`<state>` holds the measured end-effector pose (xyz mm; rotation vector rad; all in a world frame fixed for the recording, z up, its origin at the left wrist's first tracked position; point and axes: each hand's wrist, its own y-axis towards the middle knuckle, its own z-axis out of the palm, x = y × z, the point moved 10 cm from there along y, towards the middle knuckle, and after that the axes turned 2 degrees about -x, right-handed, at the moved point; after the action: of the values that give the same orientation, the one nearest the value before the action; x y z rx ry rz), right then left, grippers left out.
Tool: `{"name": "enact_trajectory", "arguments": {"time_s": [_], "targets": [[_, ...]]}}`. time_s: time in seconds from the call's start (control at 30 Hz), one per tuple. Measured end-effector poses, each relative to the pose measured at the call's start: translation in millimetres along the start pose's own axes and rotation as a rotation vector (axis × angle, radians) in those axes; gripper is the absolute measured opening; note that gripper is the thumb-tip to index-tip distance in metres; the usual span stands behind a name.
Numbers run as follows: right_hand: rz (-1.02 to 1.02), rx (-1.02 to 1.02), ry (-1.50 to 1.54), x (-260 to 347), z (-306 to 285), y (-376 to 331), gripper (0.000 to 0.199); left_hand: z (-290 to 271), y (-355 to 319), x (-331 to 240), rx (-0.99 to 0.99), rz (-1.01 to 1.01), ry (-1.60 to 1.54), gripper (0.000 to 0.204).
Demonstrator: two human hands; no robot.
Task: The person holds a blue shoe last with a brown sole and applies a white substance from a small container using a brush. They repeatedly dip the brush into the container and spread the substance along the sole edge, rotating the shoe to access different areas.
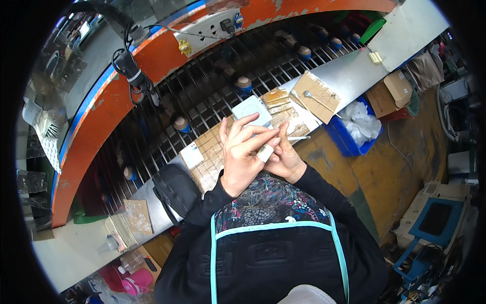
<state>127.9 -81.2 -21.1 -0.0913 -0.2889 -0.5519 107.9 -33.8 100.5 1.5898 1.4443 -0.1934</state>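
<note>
In front of my chest, above the work ledge, my two hands meet. My left hand (pixel 243 159) has its outer fingers lifted and its inner fingers brought against the fingers of the other hand. My right hand (pixel 288 162) is closed in a pinch at the same spot. Between them shows a small white piece (pixel 265 153); whether it is a wrap on a finger or a held thing is unclear. A thin white stick (pixel 298 138) shows just past the right fingertips, and I cannot tell if it is held. Beyond the hands sits a white box (pixel 251 109) on stained cardboard (pixel 208 152).
A stick with a rounded tip (pixel 319 101) rests on another cardboard piece (pixel 324 91). To the right stands a blue bin (pixel 340 138) of clear plastic bags. A black case (pixel 177 190) lies on the left. Behind runs a metal rod conveyor (pixel 202 91) under an orange housing (pixel 96 131).
</note>
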Motion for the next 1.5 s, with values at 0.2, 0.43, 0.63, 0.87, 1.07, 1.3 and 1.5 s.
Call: {"name": "enact_trajectory", "arguments": {"time_s": [0.2, 0.43, 0.63, 0.87, 1.07, 1.3, 1.5], "targets": [[-0.103, -0.26, -0.213, 16.2, -23.5, -14.2, 0.047, 7.4, -3.6, -3.0, -0.015, 0.076, 0.142, 0.012], [-0.144, -0.402, -0.515, 33.8, -35.7, -19.9, 0.044, 25.0, -6.9, 3.2, 0.027, 0.117, 0.218, 0.007], [-0.006, -0.318, -0.131, 8.9, -36.3, -10.3, 0.05, 28.6, -7.1, 20.3, -0.014, 0.009, 0.151, 0.007], [0.066, -0.179, 0.026, 0.2, -26.5, -5.1, 0.055, 29.1, -6.9, 28.9, 0.027, 0.021, 0.087, 0.012], [0.095, -0.324, 0.049, -2.3, -40.9, -10.2, 0.057, 30.6, -11.6, 18.9, -0.014, 0.12, 0.225, 0.014], [0.12, -0.257, 0.004, -2.1, -42.4, -14.6, 0.053, 45.8, -23.3, 6.0, 0.058, 0.246, 0.423, 0.033], [0.095, -0.378, 0.021, -2.2, -57.5, -26.4, 0.049, 51.1, -23.5, 10.5, 0.08, 0.209, 0.288, 0.023]]}}
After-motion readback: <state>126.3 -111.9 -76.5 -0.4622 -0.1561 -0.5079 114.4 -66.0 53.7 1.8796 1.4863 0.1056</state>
